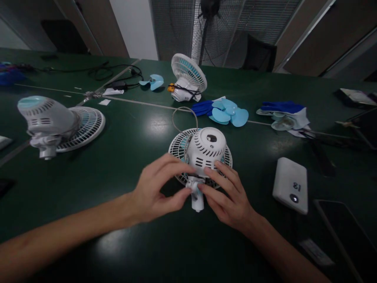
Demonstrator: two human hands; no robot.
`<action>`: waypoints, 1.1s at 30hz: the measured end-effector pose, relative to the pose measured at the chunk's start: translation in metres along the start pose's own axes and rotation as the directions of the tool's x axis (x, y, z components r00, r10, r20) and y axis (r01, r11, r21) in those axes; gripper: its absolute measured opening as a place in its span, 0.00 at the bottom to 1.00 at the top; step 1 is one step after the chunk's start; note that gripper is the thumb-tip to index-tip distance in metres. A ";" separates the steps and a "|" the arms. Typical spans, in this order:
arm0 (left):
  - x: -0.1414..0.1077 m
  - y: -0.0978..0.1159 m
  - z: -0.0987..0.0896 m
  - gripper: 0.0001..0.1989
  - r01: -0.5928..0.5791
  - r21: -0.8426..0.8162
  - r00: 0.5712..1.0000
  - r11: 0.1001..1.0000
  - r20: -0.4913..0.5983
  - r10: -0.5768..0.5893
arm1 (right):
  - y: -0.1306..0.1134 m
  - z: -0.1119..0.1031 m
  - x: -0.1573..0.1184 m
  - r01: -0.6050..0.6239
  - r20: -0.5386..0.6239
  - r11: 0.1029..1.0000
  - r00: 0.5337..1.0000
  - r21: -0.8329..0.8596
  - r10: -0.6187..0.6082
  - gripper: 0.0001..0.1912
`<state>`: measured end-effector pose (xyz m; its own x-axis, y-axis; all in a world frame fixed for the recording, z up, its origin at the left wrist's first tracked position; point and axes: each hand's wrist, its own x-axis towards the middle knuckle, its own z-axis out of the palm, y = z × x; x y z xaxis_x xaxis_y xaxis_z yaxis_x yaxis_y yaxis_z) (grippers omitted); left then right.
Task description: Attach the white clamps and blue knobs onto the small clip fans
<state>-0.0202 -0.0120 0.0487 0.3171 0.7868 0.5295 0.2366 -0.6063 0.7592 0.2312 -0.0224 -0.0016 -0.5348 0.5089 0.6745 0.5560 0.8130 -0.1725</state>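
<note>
A small white fan [207,147] lies grille down on the green table, its motor housing facing up and its neck joint [196,194] toward me. My left hand [160,188] is at the left of the joint, thumb and fingers curved round it, with the thumb tip at the joint. From the right, my right hand [228,194] rests its fingers on the lower housing and on the joint. Whatever lies between the fingertips is too small to make out. A thin cable loops behind the housing.
A second fan [50,118] lies at the left, a third [188,78] at the back. Blue fan blades [229,113] and gloves [287,114] lie beyond my hands. At the right are a white device [291,184] and a dark phone-like slab [344,232].
</note>
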 end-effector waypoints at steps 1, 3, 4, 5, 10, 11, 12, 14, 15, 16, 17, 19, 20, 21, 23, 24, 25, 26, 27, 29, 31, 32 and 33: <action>-0.006 -0.006 0.003 0.16 -0.017 0.053 0.998 0.998 0.055 0.015 | 0.000 0.000 0.000 0.001 0.002 1.000 1.000 0.002 -0.001 0.23; -0.018 -0.017 0.009 0.21 -0.010 0.144 0.992 0.990 0.128 -0.009 | 0.000 -0.001 0.001 0.014 -0.001 1.000 1.000 0.010 -0.014 0.23; -0.024 -0.021 0.011 0.23 0.016 0.163 0.990 0.986 0.136 -0.038 | 0.000 -0.001 0.001 0.021 -0.003 1.000 1.000 0.012 -0.021 0.22; -0.029 -0.025 0.013 0.25 0.044 0.158 0.987 0.987 0.148 -0.067 | 0.000 -0.001 0.001 0.028 -0.004 1.000 1.000 0.013 -0.028 0.22; -0.034 -0.030 0.017 0.23 0.067 0.066 0.958 0.996 0.275 -0.082 | 0.001 -0.001 0.002 0.026 0.003 1.000 1.000 -0.001 -0.026 0.22; -0.033 -0.029 0.017 0.22 0.062 0.053 0.960 0.997 0.271 -0.074 | 0.001 -0.001 0.002 0.025 -0.002 1.000 1.000 -0.003 -0.025 0.22; -0.032 -0.029 0.017 0.22 0.056 0.045 0.963 0.997 0.261 -0.066 | 0.000 -0.001 0.003 0.027 -0.007 1.000 1.000 -0.005 -0.027 0.22; -0.032 -0.029 0.017 0.23 0.043 0.043 0.970 0.998 0.238 -0.052 | 0.000 -0.002 0.003 0.028 -0.007 1.000 1.000 -0.006 -0.029 0.23; -0.032 -0.029 0.017 0.23 0.038 0.040 0.971 0.998 0.235 -0.047 | 0.000 -0.002 0.003 0.027 -0.007 1.000 1.000 -0.004 -0.027 0.23; -0.032 -0.029 0.017 0.23 0.033 0.034 0.971 0.999 0.236 -0.040 | 0.000 -0.003 0.003 0.025 -0.004 1.000 1.000 -0.003 -0.025 0.23; -0.033 -0.029 0.016 0.23 0.025 0.026 0.970 0.999 0.239 -0.030 | 0.000 -0.003 0.003 0.023 -0.006 1.000 1.000 -0.002 -0.023 0.23; -0.033 -0.030 0.016 0.22 0.000 0.019 0.970 1.000 0.245 -0.005 | 0.000 -0.002 0.004 0.023 -0.031 1.000 0.999 0.005 -0.022 0.21; -0.033 -0.030 0.016 0.21 -0.013 0.026 0.968 1.000 0.251 0.007 | -0.001 -0.001 0.005 0.024 -0.049 1.000 0.999 0.011 -0.023 0.20; -0.032 -0.030 0.017 0.20 -0.027 0.038 0.965 0.999 0.260 0.017 | -0.002 0.000 0.006 0.018 -0.071 1.000 0.997 0.018 -0.017 0.19; -0.032 -0.030 0.017 0.18 -0.053 0.064 0.959 0.997 0.282 0.033 | -0.007 0.002 0.008 -0.018 -0.120 0.999 0.993 0.033 0.022 0.15; -0.031 -0.030 0.017 0.17 -0.061 0.073 0.955 0.996 0.293 0.037 | -0.009 0.003 0.009 -0.047 -0.140 0.998 0.989 0.038 0.052 0.13; -0.031 -0.030 0.017 0.17 -0.066 0.078 0.953 0.995 0.301 0.039 | -0.012 0.004 0.010 -0.077 -0.157 0.996 0.984 0.041 0.083 0.11; -0.031 -0.029 0.017 0.17 -0.068 0.082 0.951 0.994 0.307 0.040 | -0.015 0.005 0.010 -0.103 -0.170 0.994 0.979 0.042 0.108 0.09; -0.030 -0.028 0.016 0.17 -0.069 0.087 0.950 0.994 0.311 0.039 | -0.017 0.005 0.010 -0.118 -0.177 0.992 0.976 0.041 0.123 0.08; -0.030 -0.027 0.016 0.17 -0.063 0.091 0.948 0.994 0.317 0.031 | -0.017 0.004 0.009 -0.121 -0.174 0.992 0.977 0.042 0.126 0.07; -0.029 -0.026 0.016 0.17 -0.055 0.078 0.950 0.995 0.311 0.028 | -0.012 0.002 0.006 -0.089 -0.153 0.994 0.984 0.057 0.097 0.09; -0.029 -0.025 0.015 0.17 -0.050 0.067 0.952 0.996 0.305 0.027 | -0.008 0.001 0.005 -0.059 -0.132 0.996 0.989 0.062 0.067 0.12; -0.028 -0.025 0.015 0.17 -0.046 0.054 0.955 0.997 0.297 0.028 | -0.004 -0.001 0.004 -0.026 -0.110 0.997 0.993 0.066 0.033 0.16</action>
<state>-0.0211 -0.0206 0.0089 0.5819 0.6997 0.4145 0.2708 -0.6473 0.7125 0.2275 -0.0241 0.0024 -0.4432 0.5013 0.7431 0.5264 0.8165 -0.2369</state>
